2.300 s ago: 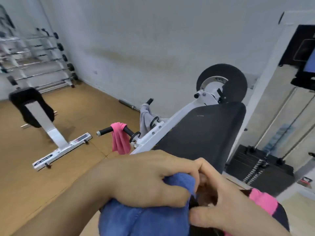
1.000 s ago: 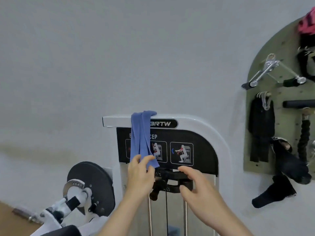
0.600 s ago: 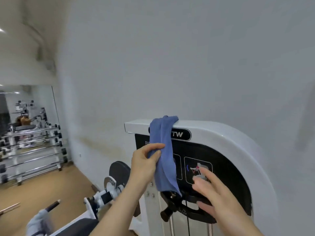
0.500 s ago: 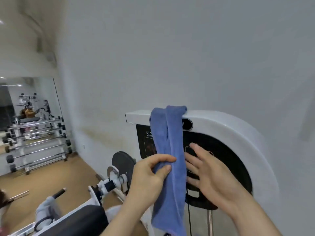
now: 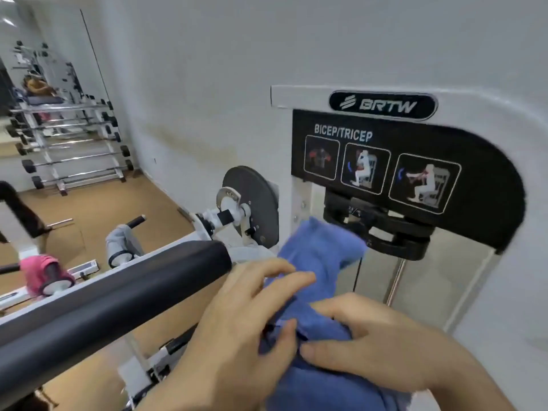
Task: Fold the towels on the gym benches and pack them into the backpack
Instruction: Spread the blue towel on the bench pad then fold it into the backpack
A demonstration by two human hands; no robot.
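Head view showed a crumpled blue terry towel [image 5: 320,262] held low in front of a white bicep/tricep machine with a black instruction placard [image 5: 415,161]. The left hand [image 5: 246,321] gripped it, fingers [image 5: 284,280] curled over the cloth and the thumb pinching. The right hand [image 5: 370,345] clutched a bunch of it beside that thumb. A long black padded bar [image 5: 118,292] crossed just left of the hands. Beyond it, a pink towel [image 5: 38,271] and a grey towel [image 5: 121,238] hung on handles near a round black disc [image 5: 255,203].
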